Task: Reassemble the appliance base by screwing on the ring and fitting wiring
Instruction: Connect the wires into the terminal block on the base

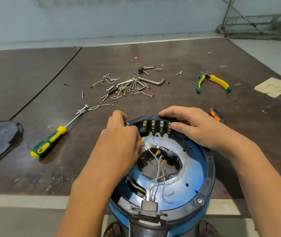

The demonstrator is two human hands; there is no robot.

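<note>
**Base open on the bench, both hands in it**

The blue base (196, 178) is stood at the near edge of the bench (33, 168), open side up, with the black ring (211, 168) seated round its rim. The ring's far edge is gripped by the right hand (192, 127), fingers curled over it, thumb by the terminals (156, 126). Loose wires (155, 181) are pinched in the left hand's (121, 141) curled fingers inside the base. A screwdriver (50, 142), pliers (216, 82) and scattered screws (127, 86) are left further back.
</note>
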